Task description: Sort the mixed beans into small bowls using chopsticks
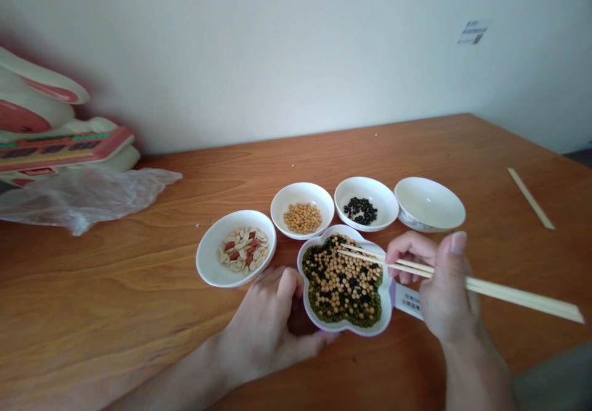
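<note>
Two chopsticks are pinched in the right hand, thumb on top and fingers curled beneath. Their tips are slightly parted and lie over the far side of the flower-shaped dish, just ahead of the knuckles. The dish is heaped with mixed yellow, green and black beans. The left hand cups the side of the dish away from the chopsticks, with the thumb at the rim and the fingers wrapped under its near edge. A paper label pokes out between the dish and the right palm.

Beyond the chopstick tips, four round white bowls stand in an arc. The seed bowl, farthest from the right hand, holds pale kernels and red bits. Next come the yellow-bean bowl and the black-bean bowl. The plain bowl is just past the right fingers.

Everything sits on a wooden table with warm orange-brown grain and a soft sheen. A loose wooden stick lies well out past the chopsticks' handle ends. Far across from the left hand, a crumpled plastic bag lies beside a pink-and-white package, which is against the pale wall. A small sticker is on the wall high above the right hand.
</note>
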Demonstrator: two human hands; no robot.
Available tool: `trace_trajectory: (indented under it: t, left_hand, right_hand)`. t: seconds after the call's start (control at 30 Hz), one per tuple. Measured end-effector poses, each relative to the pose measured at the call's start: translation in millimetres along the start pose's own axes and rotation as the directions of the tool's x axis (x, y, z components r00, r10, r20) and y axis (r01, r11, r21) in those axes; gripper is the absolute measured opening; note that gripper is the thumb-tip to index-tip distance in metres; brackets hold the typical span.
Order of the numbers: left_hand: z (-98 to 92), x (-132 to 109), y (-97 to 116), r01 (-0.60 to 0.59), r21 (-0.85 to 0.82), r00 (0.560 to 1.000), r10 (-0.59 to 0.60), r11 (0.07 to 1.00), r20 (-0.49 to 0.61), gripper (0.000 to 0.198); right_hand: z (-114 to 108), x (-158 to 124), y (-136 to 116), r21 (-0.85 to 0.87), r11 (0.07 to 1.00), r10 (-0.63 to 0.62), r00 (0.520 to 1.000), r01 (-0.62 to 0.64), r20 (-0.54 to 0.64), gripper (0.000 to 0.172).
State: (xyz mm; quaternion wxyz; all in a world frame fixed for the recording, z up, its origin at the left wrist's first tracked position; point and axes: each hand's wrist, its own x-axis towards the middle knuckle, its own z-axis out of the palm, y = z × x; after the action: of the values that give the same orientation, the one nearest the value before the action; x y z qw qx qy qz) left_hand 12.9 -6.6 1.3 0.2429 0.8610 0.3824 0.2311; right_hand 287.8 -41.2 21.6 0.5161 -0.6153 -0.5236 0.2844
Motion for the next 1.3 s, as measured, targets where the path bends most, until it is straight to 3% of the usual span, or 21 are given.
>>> trace_trajectory:
  t: [0.23, 0.43, 0.67, 0.87, 1.1, 1.3]
  left_hand:
    - [-0.1, -0.3, -1.3, -0.005, -0.002, 1.0, 0.005, 1.0, -0.001, 0.051]
    - [-0.5, -0.3, -1.3, -0.01, 0.002, 1.0, 0.01, 1.0, -0.014, 0.051]
    - [0.3, -2.3, -2.1, -0.017, -0.001, 1.0, 0.017, 1.0, 0.001, 0.052]
    - [-0.1, 0.5, -1.0, -0.008, -0.002, 1.0, 0.008, 1.0, -0.004, 0.052]
    - [-1.0, 1.3, 0.3, -0.017, -0.014, 1.0, 0.017, 1.0, -0.013, 0.051]
    - [-0.3, -0.4, -1.8, -0.036, -0.004, 0.999, 0.035, 0.999, -0.028, 0.053]
  right_hand:
    - [3.1, 1.9, -6.0, -0.054, 0.996, -0.076, 0.997, 0.074, -0.029, 0.091]
    - [0.3, 3.1, -4.2, -0.048, 0.997, -0.06, 0.997, 0.058, -0.049, 0.094]
    - [1.9, 6.1, -10.6, -0.006, 0.995, -0.101, 0.984, 0.101, -0.144, 0.1]
    - [14.7, 4.6, -18.1, 0.081, 0.987, -0.109, 0.957, 0.135, -0.267, 0.096]
    - [33.9, 2.5, -22.4, 0.129, 0.982, -0.099, 0.959, 0.138, -0.267, 0.094]
    - [36.6, 2.2, -20.7, 0.142, 0.982, -0.087, 0.965, 0.124, -0.246, 0.092]
